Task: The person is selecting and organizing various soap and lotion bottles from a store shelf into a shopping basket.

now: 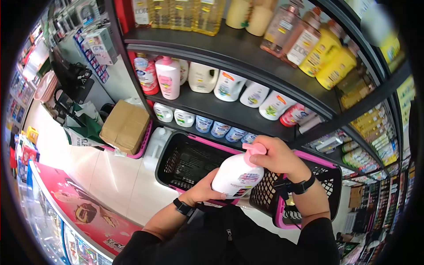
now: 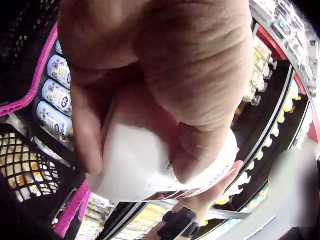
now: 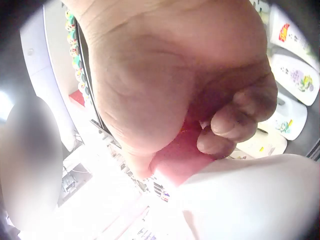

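Note:
A white pump bottle [image 1: 234, 176] with a pink pump head [image 1: 255, 153] is held tilted in front of the body, over the baskets. My left hand [image 1: 202, 189] grips its lower end, thumb on the label side; the left wrist view shows the thumb and fingers around the white base [image 2: 135, 155]. My right hand [image 1: 278, 155] holds the pink pump at the top, and in the right wrist view its fingers curl around the pink collar [image 3: 182, 160]. Part of the pump is hidden behind those fingers.
Below lie a black basket with a pink rim [image 1: 176, 172] and another black basket [image 1: 265, 194]. Shelves ahead hold white bottles [image 1: 229, 86] and yellow bottles [image 1: 320, 51]. On the left stand a white jug [image 1: 155, 148], a cardboard box [image 1: 125, 126] and a red-sided counter [image 1: 84, 205].

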The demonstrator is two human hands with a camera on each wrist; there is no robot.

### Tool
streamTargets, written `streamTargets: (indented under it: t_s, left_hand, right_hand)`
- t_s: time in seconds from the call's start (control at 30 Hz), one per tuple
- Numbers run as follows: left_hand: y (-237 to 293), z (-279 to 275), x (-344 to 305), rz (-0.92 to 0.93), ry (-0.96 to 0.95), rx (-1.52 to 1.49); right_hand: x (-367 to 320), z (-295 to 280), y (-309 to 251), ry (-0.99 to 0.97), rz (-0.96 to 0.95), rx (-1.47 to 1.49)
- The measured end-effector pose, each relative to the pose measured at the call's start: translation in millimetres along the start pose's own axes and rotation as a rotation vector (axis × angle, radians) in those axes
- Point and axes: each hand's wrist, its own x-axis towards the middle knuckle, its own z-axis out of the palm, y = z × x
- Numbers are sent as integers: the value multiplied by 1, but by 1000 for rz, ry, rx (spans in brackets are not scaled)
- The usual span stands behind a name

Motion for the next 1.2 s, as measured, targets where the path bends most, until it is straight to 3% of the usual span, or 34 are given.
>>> streamTargets:
  t_s: [0.1,0.2,0.23,0.37,0.5,0.63,0.73,0.93,1.13,1.17,1.2]
  left_hand:
    - [25,-29,-9,-21,-30,-92]
    - [38,-69,-10,-27,-47,-54]
    - [41,-82,-9,-30,-48,-34]
    - [47,-128,9,-72,-64,-96]
    - [43,-165,43,101,123,-51]
    - [40,-188,89,116,445,-28]
    - [65,-190,105,-32,491,4]
    - [49,-235,156,98,472,306]
    - [91,-232,161,40,615,457]
    - [63,-258,176,125,635,479]
    - [63,-264,176,92,645,537]
  right_hand:
    - [38,15,-1,-69,-168,131]
    - [68,35,-9,-64,-130,302]
    - [78,41,-9,-109,-27,367]
    - [115,54,-21,-22,71,327]
    - [149,57,-13,181,-19,77]
    - [195,68,13,427,-81,-26]
    - [221,74,16,481,-105,-58]
    - [266,76,29,473,-176,-95]
    - [302,68,38,433,-128,-84]
    - [309,68,48,479,-205,-162]
    - [318,66,59,458,-209,-148]
